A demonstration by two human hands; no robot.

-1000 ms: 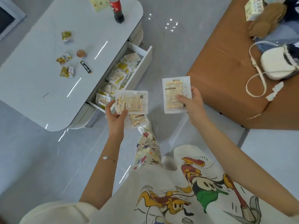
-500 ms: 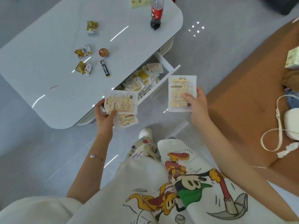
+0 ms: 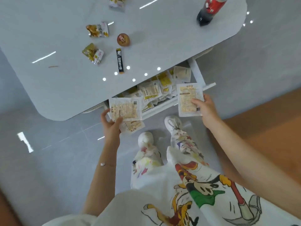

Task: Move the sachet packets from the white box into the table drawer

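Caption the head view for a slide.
Left hand and right hand hold white printed sachet packets by the open white drawer.

Probably a living room, coffee table (image 3: 162, 38), snack wrappers (image 3: 97, 29)

Bright, even light. White dots and streaks of glare on glossy table (image 3: 162, 38) and floor (image 3: 48, 160). Shadows soft, faint. Slight motion blur overall; wide-angle bending at edges; bottle (image 3: 210, 8) smeared.
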